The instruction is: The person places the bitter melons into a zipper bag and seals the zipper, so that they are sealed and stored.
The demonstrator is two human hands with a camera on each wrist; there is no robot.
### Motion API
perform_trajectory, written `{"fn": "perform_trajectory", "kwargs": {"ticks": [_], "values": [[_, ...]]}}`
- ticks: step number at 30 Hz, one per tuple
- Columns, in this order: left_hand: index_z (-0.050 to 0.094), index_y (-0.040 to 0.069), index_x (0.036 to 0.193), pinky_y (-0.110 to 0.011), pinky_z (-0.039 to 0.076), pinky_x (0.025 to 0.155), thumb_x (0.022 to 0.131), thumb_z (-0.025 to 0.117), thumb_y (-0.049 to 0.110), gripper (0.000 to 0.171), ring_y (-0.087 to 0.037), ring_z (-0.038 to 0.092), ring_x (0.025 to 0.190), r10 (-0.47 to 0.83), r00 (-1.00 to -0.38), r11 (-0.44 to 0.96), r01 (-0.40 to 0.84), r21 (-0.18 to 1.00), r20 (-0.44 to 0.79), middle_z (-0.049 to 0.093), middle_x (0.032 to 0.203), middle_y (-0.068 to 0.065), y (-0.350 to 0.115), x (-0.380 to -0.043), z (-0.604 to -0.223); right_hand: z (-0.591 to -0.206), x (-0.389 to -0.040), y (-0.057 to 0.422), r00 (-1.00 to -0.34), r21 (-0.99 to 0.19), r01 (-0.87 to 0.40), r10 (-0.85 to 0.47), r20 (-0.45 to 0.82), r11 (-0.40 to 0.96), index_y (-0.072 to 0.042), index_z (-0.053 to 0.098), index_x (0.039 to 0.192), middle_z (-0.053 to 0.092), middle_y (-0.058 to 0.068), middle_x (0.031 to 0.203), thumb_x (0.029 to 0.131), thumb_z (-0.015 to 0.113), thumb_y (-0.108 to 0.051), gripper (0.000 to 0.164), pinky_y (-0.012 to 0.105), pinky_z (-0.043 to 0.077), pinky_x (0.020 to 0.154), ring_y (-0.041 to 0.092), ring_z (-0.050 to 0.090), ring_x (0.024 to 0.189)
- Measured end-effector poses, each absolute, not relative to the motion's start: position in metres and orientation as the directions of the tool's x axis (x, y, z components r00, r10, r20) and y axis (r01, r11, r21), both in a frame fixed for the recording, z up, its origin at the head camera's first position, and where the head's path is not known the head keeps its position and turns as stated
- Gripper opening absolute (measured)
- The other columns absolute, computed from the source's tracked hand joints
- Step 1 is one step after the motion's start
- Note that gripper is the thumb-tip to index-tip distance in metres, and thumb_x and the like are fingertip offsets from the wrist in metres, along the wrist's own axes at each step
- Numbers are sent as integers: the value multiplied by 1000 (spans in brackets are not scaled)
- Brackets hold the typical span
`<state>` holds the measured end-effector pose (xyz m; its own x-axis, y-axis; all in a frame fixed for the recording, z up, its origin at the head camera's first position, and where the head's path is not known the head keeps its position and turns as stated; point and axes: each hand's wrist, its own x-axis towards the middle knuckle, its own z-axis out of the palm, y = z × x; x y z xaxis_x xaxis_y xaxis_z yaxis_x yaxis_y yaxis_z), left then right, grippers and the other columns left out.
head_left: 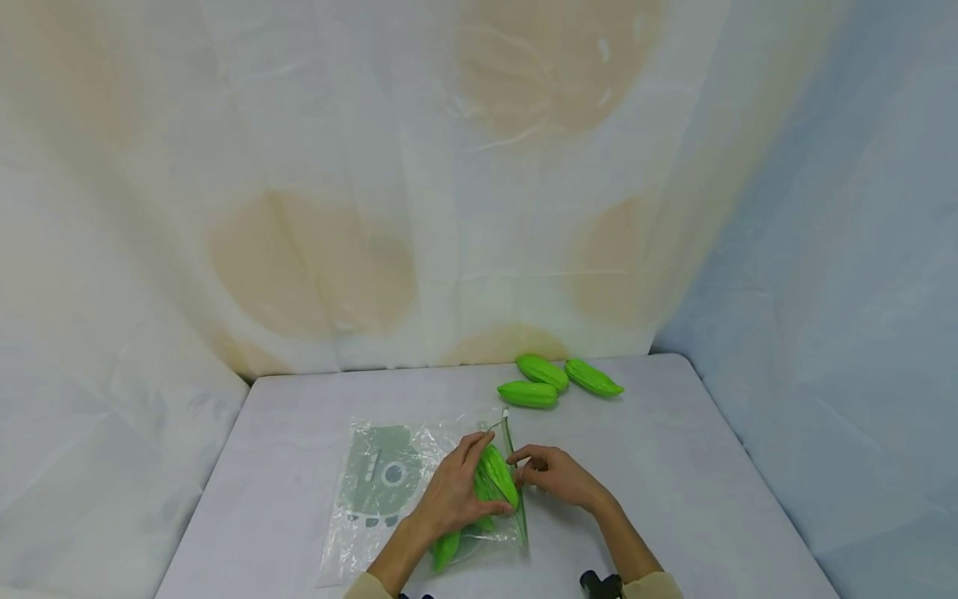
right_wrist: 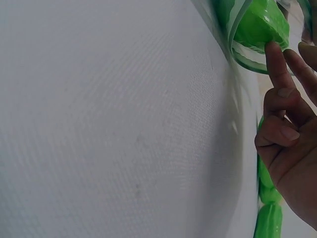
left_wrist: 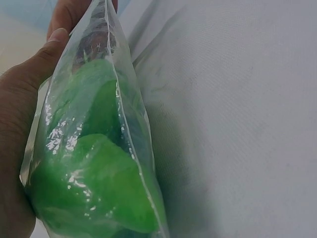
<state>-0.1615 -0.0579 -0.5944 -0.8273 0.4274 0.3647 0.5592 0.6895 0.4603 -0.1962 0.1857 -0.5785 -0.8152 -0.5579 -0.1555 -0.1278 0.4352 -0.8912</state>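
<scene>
A clear zip bag (head_left: 359, 549) with a grey-green printed panel lies on the table, its green-edged mouth (head_left: 521, 520) facing right. My left hand (head_left: 455, 487) grips the bag near the mouth, thumb and fingers spread around a ridged green gourd (head_left: 500, 476). More green gourds (left_wrist: 109, 183) show through the plastic in the left wrist view. At the mouth is my right hand (head_left: 560, 476); in the right wrist view its extended fingertip (right_wrist: 273, 52) touches the end of the gourd (right_wrist: 262, 25), while the lower fingers are bent.
Three loose green gourds (head_left: 530, 394) lie together at the back of the table (head_left: 674, 466). Behind stands a pale curtain (head_left: 434, 208) with tan round patches, and sheets hang at both sides.
</scene>
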Motion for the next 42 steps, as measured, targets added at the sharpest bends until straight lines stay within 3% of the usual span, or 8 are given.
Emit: {"fn": "perform_trajectory", "kwargs": {"ticks": [6,21,42], "values": [[31,15,158,-47,50,100,67,79,72,118,-24,53,127,431,-828,695,559,453,360,40,149,-1,-58,-162,-595,-579,-197,187,-808,-902,-130,-571,-145,412,-19,67,126,75,4,95,102,58,-25,25,31,51,64,31,67,87],[27,22,159,-47,48,102,66,80,72,118,-24,53,128,427,-831,699,554,453,356,40,149,-1,-58,-161,-594,-580,-198,189,-803,-917,-122,-581,-133,379,-11,65,128,76,3,104,104,56,-24,29,31,49,66,31,66,97],[29,19,158,-47,47,103,66,83,68,118,-24,52,129,426,-815,686,574,447,393,42,148,-2,-57,-160,-590,-576,-197,188,-797,-923,-110,-587,-141,370,-10,63,131,75,6,109,105,54,-24,31,30,47,65,34,63,96]]}}
